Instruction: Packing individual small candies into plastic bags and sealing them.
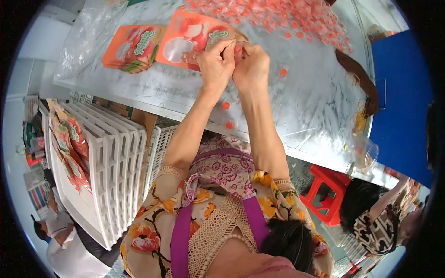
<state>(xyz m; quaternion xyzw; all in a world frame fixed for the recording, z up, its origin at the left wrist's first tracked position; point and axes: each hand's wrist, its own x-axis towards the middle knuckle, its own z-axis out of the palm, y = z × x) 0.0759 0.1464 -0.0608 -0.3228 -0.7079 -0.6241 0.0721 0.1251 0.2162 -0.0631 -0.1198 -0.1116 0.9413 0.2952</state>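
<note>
An orange printed pouch (178,41) lies flat on the marble-patterned table, its right end under my fingers. My left hand (217,65) is closed, thumb and fingers pinching that end of the pouch. Right beside it, my right hand (251,65) is closed too, with its fingertips at the pouch's edge; what lies between the thumbs is partly hidden. A second pouch (134,46) of the same kind lies to the left. Beyond my hands spreads a heap of small red pieces in clear wrappers (282,18). One loose wrapped piece (283,72) lies right of my right hand.
Two more wrapped pieces lie near the table's front edge (204,121). Clear plastic sheeting (85,41) is at the far left. White crates (106,162) holding filled pouches stand at left. A red stool (327,190), a clear cup (366,153) and other people (384,217) are at right.
</note>
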